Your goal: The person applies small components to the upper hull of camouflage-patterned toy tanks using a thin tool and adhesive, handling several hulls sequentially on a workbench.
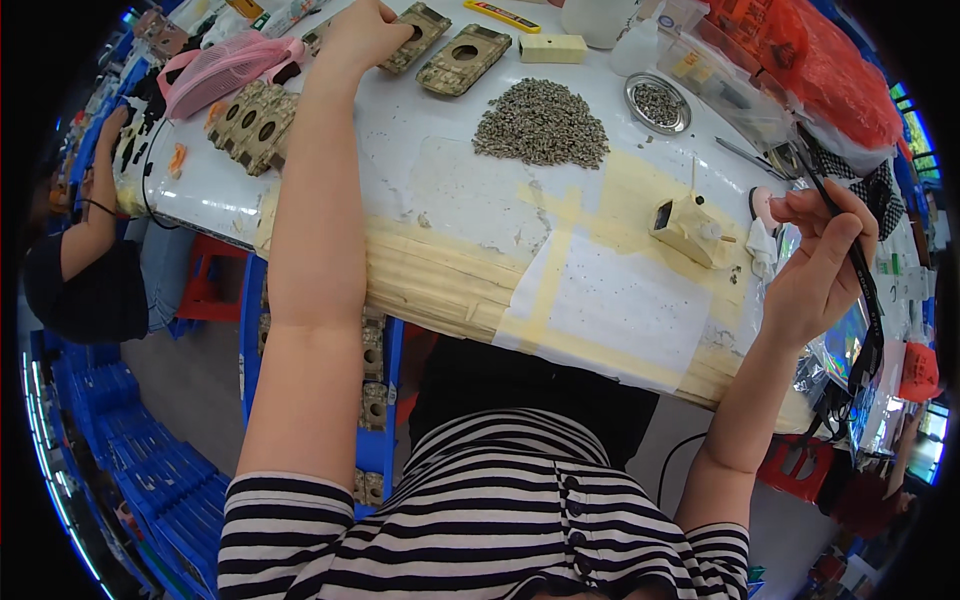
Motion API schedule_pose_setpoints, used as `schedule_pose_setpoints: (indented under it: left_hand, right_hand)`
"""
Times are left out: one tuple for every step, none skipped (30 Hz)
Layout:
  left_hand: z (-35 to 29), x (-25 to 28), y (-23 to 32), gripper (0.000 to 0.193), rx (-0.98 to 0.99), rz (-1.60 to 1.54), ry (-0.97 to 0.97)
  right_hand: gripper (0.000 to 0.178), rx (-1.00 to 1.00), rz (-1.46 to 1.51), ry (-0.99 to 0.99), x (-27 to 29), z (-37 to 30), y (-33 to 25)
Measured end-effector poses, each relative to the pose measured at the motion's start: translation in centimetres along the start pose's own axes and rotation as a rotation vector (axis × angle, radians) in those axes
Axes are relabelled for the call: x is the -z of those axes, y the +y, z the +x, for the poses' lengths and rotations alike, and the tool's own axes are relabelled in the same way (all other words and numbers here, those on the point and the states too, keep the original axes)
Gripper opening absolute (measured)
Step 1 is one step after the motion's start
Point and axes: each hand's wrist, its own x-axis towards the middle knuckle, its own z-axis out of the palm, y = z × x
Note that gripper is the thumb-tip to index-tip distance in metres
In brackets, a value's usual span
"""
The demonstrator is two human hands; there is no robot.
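Note:
My left hand [365,38] reaches to the far edge of the table, its fingers bent at the near side of a camouflage toy tank hull [422,30]. Its fingertips are partly hidden. A second tank hull [464,60] with a round hole lies just to the right. Several more camouflage hulls [250,125] lie side by side left of my forearm. On the right my right hand [825,255] is raised over the table edge, closed around black tweezers [862,265] whose thin tips point up and away. A heap of small metal screws [540,122] lies beyond the middle of the table.
A round metal dish [657,103] holds more small parts. Nearer stands a tape-wrapped block [690,232] with sticks in it. A pink mesh basket [232,72], yellow cutter [502,15] and red bag [800,60] line the far side. Another person's arm [95,200] is at left.

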Motion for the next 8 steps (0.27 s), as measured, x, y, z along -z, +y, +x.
schedule_pose_setpoints:
  left_hand:
    - [-0.2, 0.0, 0.0, 0.028, 0.0, 0.024, -0.009]
    - [-0.3, 0.1, 0.1, 0.028, -0.002, 0.049, -0.017]
    - [-0.5, 0.3, 0.2, 0.028, -0.003, 0.075, -0.024]
    - [-0.7, 0.5, 0.5, 0.028, 0.012, 0.133, -0.024]
    - [-1.3, 1.1, 1.2, 0.029, 0.031, 0.196, -0.024]
    - [-2.0, 1.5, 1.7, 0.03, 0.052, 0.262, -0.022]
    - [-2.5, 1.9, 1.8, 0.029, 0.037, 0.292, 0.023]
    - [-2.6, 1.3, 2.5, 0.028, -0.005, 0.295, 0.056]
  right_hand:
    - [0.035, 0.007, 0.002, -0.001, 0.1, 0.0, 0.1]
    - [0.035, 0.009, 0.007, -0.002, 0.1, 0.1, 0.1]
    - [0.035, 0.011, 0.013, -0.004, 0.1, 0.1, 0.1]
    - [0.036, 0.012, 0.022, -0.006, 0.0, 0.1, 0.1]
    - [0.036, 0.015, 0.028, -0.014, -0.1, 0.1, 0.1]
    - [0.036, 0.018, 0.038, -0.023, -0.2, 0.1, 0.1]
    - [0.036, 0.02, 0.052, -0.034, -0.4, 0.1, 0.1]
    - [0.036, 0.017, 0.033, -0.027, -0.1, 0.0, 0.0]
